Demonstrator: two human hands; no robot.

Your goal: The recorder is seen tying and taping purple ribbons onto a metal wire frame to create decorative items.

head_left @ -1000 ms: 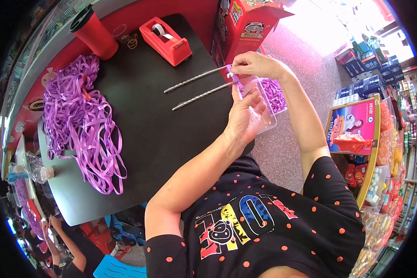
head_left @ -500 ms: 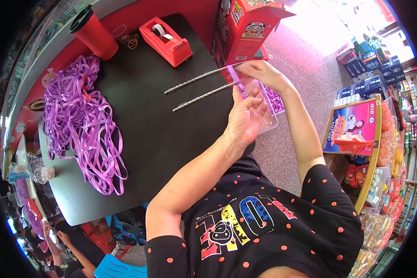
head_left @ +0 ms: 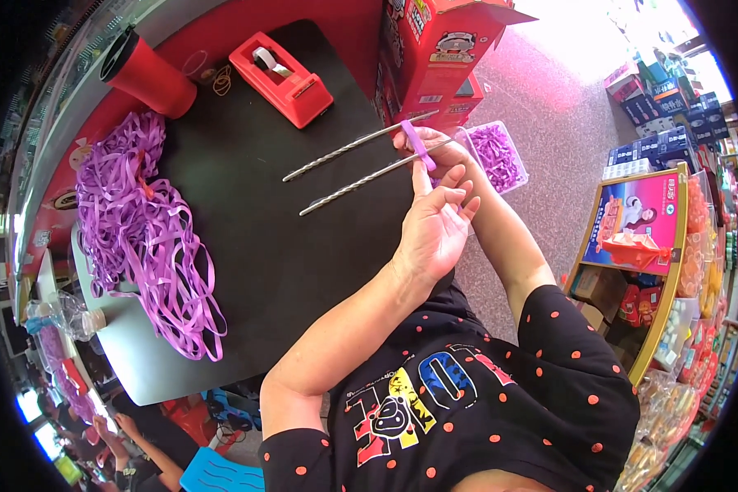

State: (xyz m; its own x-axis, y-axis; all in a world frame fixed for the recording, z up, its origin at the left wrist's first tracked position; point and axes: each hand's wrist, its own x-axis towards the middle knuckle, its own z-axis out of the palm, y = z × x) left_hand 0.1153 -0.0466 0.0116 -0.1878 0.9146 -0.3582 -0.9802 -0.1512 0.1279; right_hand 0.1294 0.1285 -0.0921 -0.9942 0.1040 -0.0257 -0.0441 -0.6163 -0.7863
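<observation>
Two parallel metal rods with spiral grooves, like long drill bits (head_left: 344, 152), point left above the dark tabletop. A flat purple ribbon (head_left: 418, 146) is looped across both near their right ends. My left hand (head_left: 431, 225) is below the rods, palm up; its thumb presses at the ribbon by the lower rod, and its other fingers are loosely curled. My right hand (head_left: 441, 152) is behind the rods, its fingertips closed at the ribbon between them. Part of its grip is hidden. What the rods' right ends are fixed to, if anything, does not show.
On the dark table (head_left: 262, 271) lie a tangled heap of purple ribbon (head_left: 160, 238), a red tape dispenser (head_left: 283, 80) and a red tumbler (head_left: 152, 82). A clear box of small purple pieces (head_left: 500, 156) is beyond my right hand, near red cartons (head_left: 435, 57). A shelf (head_left: 631, 221) stands right.
My right hand has moved down and left, from the upper rod's right end to behind the ribbon. The box of purple pieces shows more. The left hand has hardly moved.
</observation>
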